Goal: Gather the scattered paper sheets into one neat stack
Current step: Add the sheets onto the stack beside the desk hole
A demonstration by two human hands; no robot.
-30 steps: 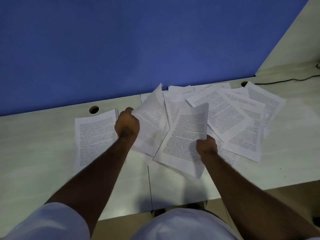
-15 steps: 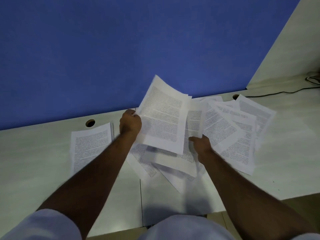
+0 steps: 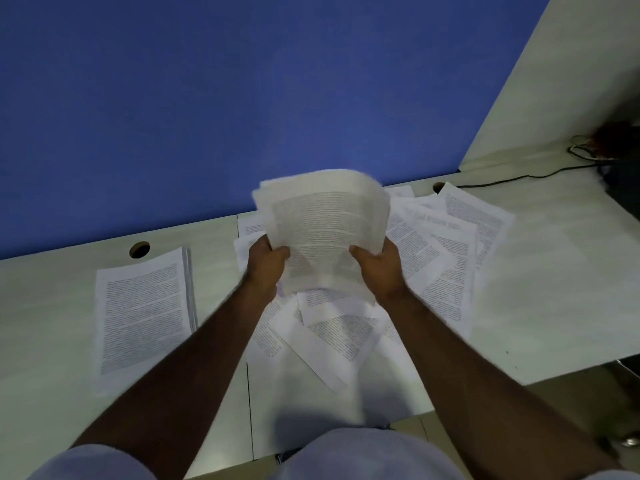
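White paper: a held bundle [image 3: 323,233] of printed sheets is raised above the tabletop [image 3: 554,289], blurred, its long axis pointing away from the person.
Hands: the left hand [image 3: 266,268] grips the bundle's near left edge and the right hand [image 3: 377,266] its near right edge, fingers curled round the paper.
Loose sheets: scattered sheets [image 3: 436,258] fan out to the right and lie directly beneath the hands.
Finished stack: a squared stack [image 3: 142,311] lies flat to the left, long axis near to far.
Key relation: the stack sits left of the bundle, nearer the left hand; I judge the bundle belongs there.
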